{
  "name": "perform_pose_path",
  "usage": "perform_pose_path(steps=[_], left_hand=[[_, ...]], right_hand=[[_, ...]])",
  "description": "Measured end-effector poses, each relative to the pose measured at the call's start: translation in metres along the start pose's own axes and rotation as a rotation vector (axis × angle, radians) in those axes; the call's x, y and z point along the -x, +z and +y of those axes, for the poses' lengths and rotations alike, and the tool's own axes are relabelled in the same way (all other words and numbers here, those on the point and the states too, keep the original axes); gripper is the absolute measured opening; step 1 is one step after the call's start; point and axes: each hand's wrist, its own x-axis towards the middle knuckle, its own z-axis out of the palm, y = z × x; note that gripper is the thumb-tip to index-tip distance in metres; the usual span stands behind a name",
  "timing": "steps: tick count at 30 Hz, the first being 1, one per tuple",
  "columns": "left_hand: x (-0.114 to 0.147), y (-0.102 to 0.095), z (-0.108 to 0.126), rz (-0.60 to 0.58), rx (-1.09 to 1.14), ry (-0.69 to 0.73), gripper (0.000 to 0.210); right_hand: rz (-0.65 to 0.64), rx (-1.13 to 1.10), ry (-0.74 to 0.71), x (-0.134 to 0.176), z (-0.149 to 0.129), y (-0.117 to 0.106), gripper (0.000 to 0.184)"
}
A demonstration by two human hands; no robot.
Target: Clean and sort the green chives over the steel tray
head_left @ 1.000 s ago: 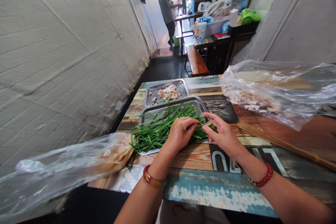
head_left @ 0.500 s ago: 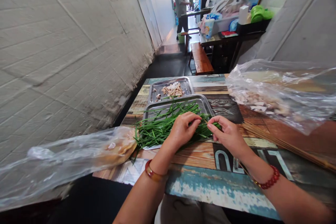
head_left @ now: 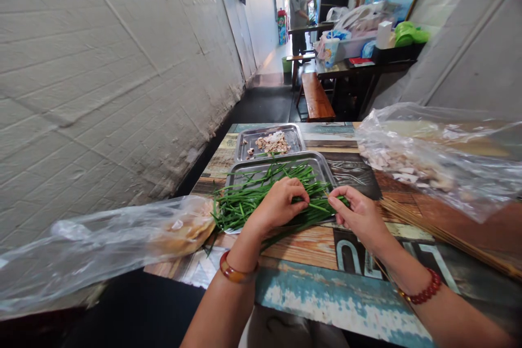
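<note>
A heap of long green chives [head_left: 240, 201] covers most of a metal tray [head_left: 322, 162] and hangs over its near and left edges. Over the right part of the heap, my left hand [head_left: 279, 204] is closed in a pinch on a chive stalk that points right. Facing it, my right hand [head_left: 355, 212] pinches a thin bamboo skewer, whose light tip shows just left of the fingertips. Part of that skewer reappears below my right wrist; the rest is hidden by the hand. The fingertips of the two hands are a short gap apart.
Behind stands another metal tray [head_left: 241, 144] with pale brown food pieces [head_left: 274, 144]. Bamboo skewers [head_left: 442, 231] lie at right, below a clear bag [head_left: 424, 138] of pale pieces. Another plastic bag [head_left: 122, 239] hangs over the left edge. A person stands beyond a bench [head_left: 316, 97].
My hands have drawn slightly apart, and a chive stalk now shows from my left fingers. The view has shifted a little. The person in the background has turned and moved.
</note>
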Motion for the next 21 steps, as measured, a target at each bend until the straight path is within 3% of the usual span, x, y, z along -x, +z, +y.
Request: perform_pose_path(steps=[4, 9, 21], left_hand=[[-0.002, 0.005, 0.000, 0.111, 0.121, -0.053, 0.010], [-0.003, 0.012, 0.000, 0.164, 0.312, -0.185, 0.008], [-0.004, 0.017, 0.008, 0.127, 0.373, -0.213, 0.016]], right_hand=[[-0.017, 0.001, -0.021, -0.001, 0.005, 0.000, 0.028], [-0.023, -0.002, -0.002, 0.000, 0.003, 0.001, 0.031], [-0.060, 0.054, -0.012, 0.007, -0.009, 0.005, 0.039]])
